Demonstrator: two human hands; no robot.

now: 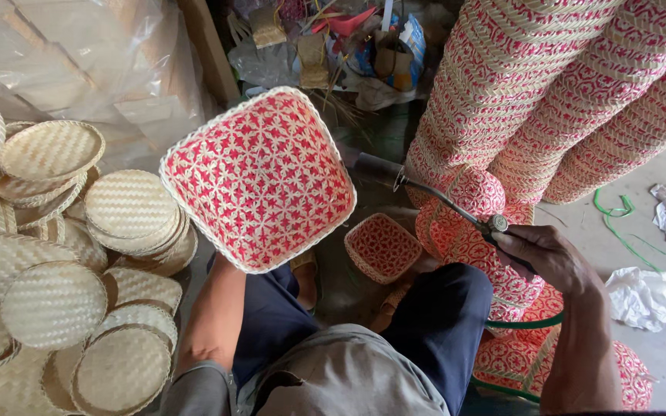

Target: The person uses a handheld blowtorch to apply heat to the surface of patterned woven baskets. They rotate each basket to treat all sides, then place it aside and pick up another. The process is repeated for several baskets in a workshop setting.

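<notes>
Holding a red-and-cream woven basket [260, 179] up from behind with the hidden left hand, grip unclear, right hand [543, 254] fingers closed around a metal torch [425, 192] just right of the basket

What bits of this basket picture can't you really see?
- Left hand: hidden behind the red-and-cream woven basket it holds up, head view; only the forearm shows.
- Torch nozzle: its tip is hidden behind the basket's edge, so any flame is unseen.
- Right hand: its fingers curl under the torch handle, so the grip is partly hidden.
- Stacked patterned baskets: tops cut off by the upper edge.
- Clutter at the top: too small and jumbled to identify.
</notes>
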